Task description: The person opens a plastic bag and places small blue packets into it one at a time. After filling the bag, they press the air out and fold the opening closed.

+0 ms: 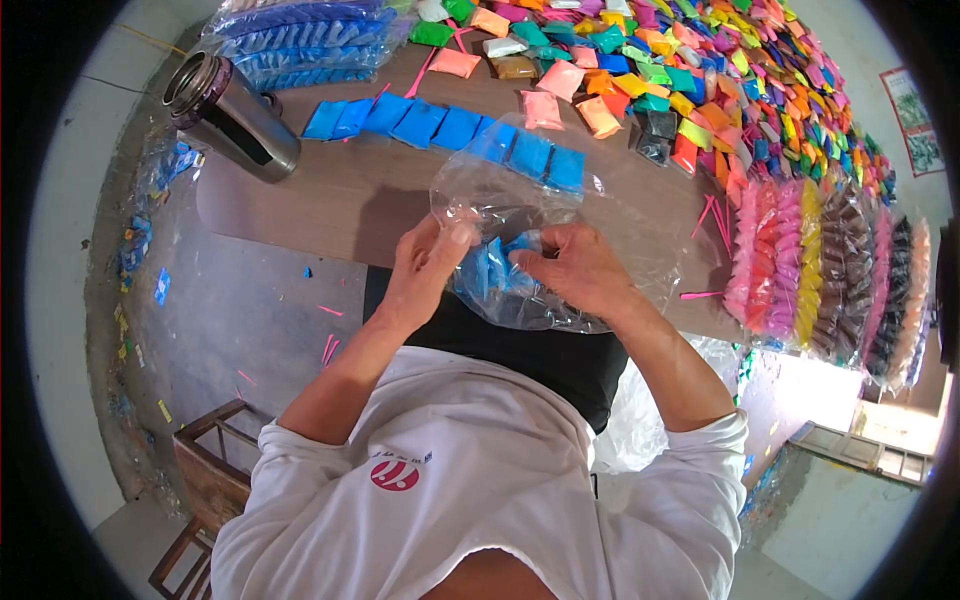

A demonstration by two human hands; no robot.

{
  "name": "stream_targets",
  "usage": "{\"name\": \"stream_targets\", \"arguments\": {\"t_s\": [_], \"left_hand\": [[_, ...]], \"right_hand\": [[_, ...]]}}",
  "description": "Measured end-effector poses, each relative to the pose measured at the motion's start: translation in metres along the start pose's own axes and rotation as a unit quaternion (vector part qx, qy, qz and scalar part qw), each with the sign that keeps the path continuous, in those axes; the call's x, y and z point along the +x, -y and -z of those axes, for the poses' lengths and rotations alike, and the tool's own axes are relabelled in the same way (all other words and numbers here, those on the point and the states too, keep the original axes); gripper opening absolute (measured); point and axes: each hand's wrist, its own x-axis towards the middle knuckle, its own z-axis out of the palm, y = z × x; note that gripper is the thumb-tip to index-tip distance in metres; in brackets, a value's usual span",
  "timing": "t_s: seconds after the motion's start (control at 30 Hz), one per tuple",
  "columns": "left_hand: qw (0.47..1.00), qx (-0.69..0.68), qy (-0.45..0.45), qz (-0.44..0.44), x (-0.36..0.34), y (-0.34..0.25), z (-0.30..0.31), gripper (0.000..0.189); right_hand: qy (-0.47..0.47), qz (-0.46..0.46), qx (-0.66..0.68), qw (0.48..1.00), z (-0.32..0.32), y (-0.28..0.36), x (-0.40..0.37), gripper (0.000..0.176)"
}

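A clear plastic bag [560, 312] hangs at the table's front edge, with several small blue packets [490, 268] inside it. My left hand [425, 270] is closed on the bag's left side, thumb and fingers pinching the film. At the bag's opening, my right hand [585, 265] is closed on a blue packet [522, 245], fingertips partly hidden by packets and film. Beyond the hands, a row of flat blue packets [418, 124] lies across the table, its right end partly behind the raised film.
A steel flask [235, 120] stands open at the table's left. Bagged blue packets [300, 45] lie behind it. A heap of colourful packets [690, 75] covers the far right, with bagged rows [810, 265] nearer. Pink sticks [712, 220] lie beside them. A wooden stool [215, 455] stands lower left.
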Motion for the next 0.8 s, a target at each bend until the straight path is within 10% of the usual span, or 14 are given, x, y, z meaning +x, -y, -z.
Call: {"name": "stream_targets", "arguments": {"t_s": [0.8], "left_hand": [[0.994,0.095,0.038,-0.039,0.01,0.01,0.009,0.023]], "right_hand": [[0.007,0.096,0.093,0.991,0.015,-0.006,0.012,0.032]]}}
